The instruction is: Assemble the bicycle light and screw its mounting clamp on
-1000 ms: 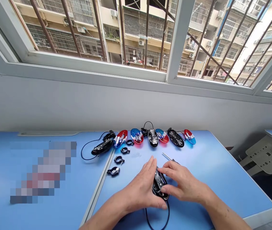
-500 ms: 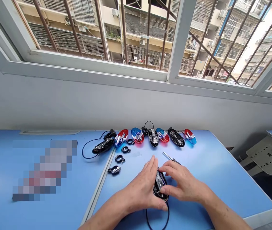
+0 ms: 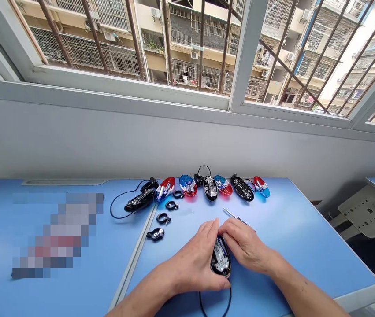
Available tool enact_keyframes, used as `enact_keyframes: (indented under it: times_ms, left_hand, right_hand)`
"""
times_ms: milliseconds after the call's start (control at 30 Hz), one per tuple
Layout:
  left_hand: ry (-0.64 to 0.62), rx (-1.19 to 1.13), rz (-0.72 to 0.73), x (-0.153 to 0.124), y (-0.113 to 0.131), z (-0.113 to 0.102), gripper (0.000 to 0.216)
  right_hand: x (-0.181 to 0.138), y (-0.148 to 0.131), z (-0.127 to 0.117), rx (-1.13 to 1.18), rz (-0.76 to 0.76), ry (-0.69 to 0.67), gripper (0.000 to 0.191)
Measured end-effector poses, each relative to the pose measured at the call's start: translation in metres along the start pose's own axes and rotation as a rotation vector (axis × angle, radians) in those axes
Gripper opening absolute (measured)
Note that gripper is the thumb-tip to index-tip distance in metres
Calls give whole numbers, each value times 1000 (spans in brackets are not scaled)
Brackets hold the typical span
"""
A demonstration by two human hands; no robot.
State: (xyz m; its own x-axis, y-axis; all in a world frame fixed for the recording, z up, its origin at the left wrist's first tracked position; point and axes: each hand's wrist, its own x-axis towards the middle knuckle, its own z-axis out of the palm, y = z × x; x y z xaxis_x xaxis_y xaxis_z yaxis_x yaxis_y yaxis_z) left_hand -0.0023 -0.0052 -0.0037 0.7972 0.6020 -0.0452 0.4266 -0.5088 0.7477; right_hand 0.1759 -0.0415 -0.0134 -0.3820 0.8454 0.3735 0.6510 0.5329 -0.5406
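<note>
The case is over the table, between the left hand and the right hand. The left fingers hold its side. The right fingers are bent at its top; I can't tell if they pinch anything. If the left hand slips, the case may tip. A tug on the wire may twist it. The screwdriver is just past the right hand, so it may get bumped. The rings and covers are out of the way.

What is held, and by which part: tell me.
A black case, in the left hand, by its left edge and near end. The right hand is at its far end; whether it grips cannot be told.
</note>
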Motion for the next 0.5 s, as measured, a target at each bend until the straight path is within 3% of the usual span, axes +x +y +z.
enact_keyframes:
  times_ms: [267,500]
  left_hand:
    - [37,-39,30,0,4,-2,75]
    - [63,-25,38,1,10,-4,59]
  right_hand:
    - [4,8,27,-12,13,207,29]
    - [6,6,32,-36,39,248,22]
